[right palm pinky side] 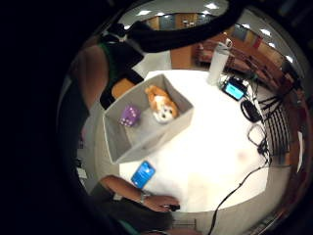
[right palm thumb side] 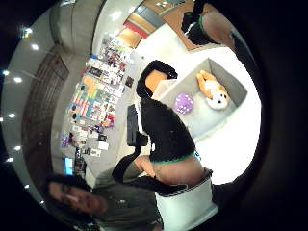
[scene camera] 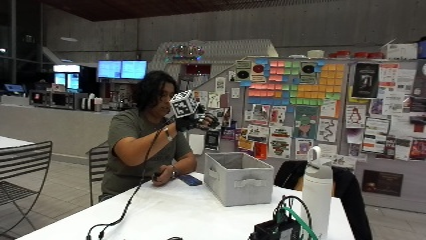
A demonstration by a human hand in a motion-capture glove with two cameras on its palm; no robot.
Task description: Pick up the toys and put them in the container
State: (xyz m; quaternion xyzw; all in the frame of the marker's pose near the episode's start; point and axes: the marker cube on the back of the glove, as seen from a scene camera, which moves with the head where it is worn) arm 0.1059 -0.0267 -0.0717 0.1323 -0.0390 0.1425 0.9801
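Observation:
A grey fabric container (scene camera: 236,182) stands on the white table (scene camera: 173,210). Inside it lie a purple die (right palm pinky side: 130,115) and an orange and white plush dog (right palm pinky side: 161,104), side by side on the container's floor (right palm pinky side: 146,139). Both also show in the thumb side view: the die (right palm thumb side: 183,103) and the dog (right palm thumb side: 213,90). My gloved right hand (scene camera: 196,120) is raised high above and to the left of the container, in front of the person's chest. Its fingers look relaxed and nothing is held in it. The toys are hidden by the container wall in the outside view.
A blue phone (right palm pinky side: 143,174) lies on the table beside the container, near the bare left hand (scene camera: 163,176). A white bottle (scene camera: 317,192) and a small device with cables (scene camera: 279,227) stand at the near right. A black cable (scene camera: 126,210) trails over the table edge.

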